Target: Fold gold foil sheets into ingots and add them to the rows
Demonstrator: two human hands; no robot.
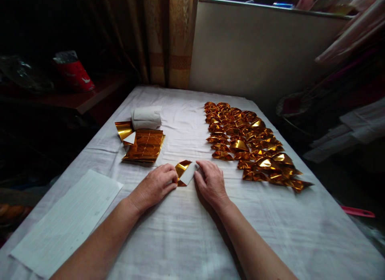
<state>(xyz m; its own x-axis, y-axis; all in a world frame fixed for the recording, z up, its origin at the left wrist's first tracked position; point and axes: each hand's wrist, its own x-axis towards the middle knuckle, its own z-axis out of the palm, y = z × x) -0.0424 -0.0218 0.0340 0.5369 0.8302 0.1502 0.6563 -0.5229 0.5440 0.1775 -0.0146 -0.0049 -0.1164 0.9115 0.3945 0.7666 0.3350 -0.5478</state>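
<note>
Both hands pinch a half-folded gold sheet (184, 172) lying on the worktop (192, 232) at centre: left hand (156, 185) grips its left edge, right hand (210, 181) its right. A stack (144, 145) of flat sheets sits just behind-left, folded pieces (249, 145) spread right. Bare cloth lies open toward the near edge; a white paper (67, 222) overhangs near-left.

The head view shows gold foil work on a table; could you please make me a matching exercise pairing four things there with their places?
Things:
1. half-folded gold sheet
2. stack of flat gold sheets
3. folded gold pieces
4. lined white paper

Places:
A. rows on the table's right side
B. near left corner
C. between the left hand and right hand
D. left of centre, before a white roll

Pairs: 1-C, 2-D, 3-A, 4-B
</note>
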